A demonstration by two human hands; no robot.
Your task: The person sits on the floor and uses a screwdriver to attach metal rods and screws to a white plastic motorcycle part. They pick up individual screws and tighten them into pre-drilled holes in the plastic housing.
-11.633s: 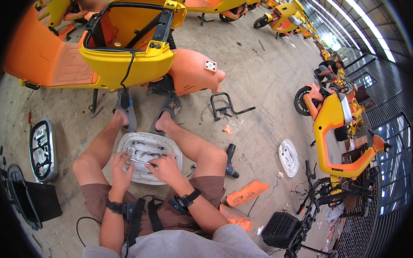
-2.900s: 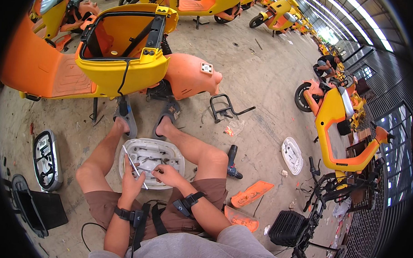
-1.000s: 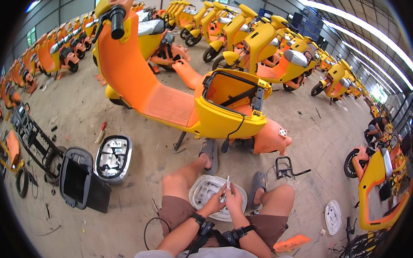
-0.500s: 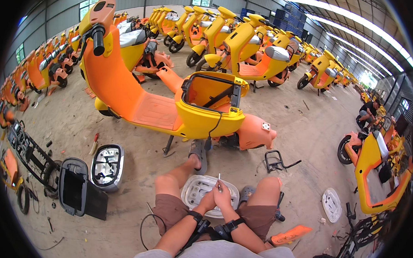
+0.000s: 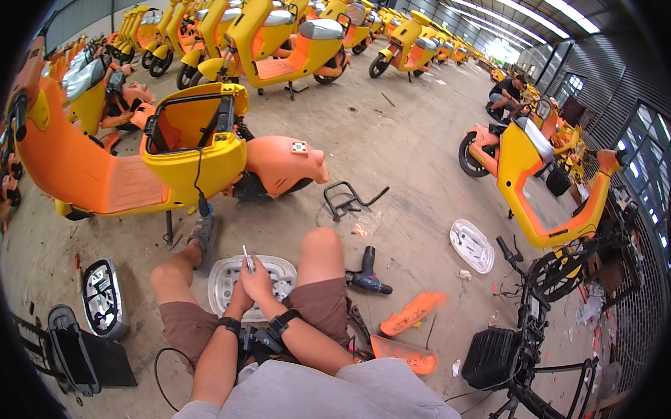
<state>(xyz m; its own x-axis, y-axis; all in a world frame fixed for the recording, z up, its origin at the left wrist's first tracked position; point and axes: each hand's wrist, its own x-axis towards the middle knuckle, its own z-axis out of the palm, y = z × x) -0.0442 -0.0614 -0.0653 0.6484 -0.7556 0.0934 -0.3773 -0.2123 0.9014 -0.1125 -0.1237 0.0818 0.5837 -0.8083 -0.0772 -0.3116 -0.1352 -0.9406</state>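
Observation:
My left hand (image 5: 241, 298) and right hand (image 5: 258, 282) meet above a white oval plastic pan (image 5: 219, 282), which lies on the ground between my knees. A slim pale rod (image 5: 247, 253) sticks up from the closed fingers of my right hand. The fingers of the left are closed against the right hand and partly hidden by it; what they grip, if anything, does not show. Ahead on the left stands a yellow-and-orange scooter (image 5: 226, 158) without a seat, its storage box uncovered and a black cable hanging from it.
Beside my right knee lie a cordless drill (image 5: 369, 273) and orange plastic panels (image 5: 415, 313). A bent black rack (image 5: 346, 202) and another white pan (image 5: 472, 246) are farther off. A stripped black frame (image 5: 527, 327) stands right. A co-worker (image 5: 507, 96) crouches far right.
My view has swung to the right, so the scooter and my legs sit farther left and the drill is in full view. Both hands stay together over the pan, with the rod still held.

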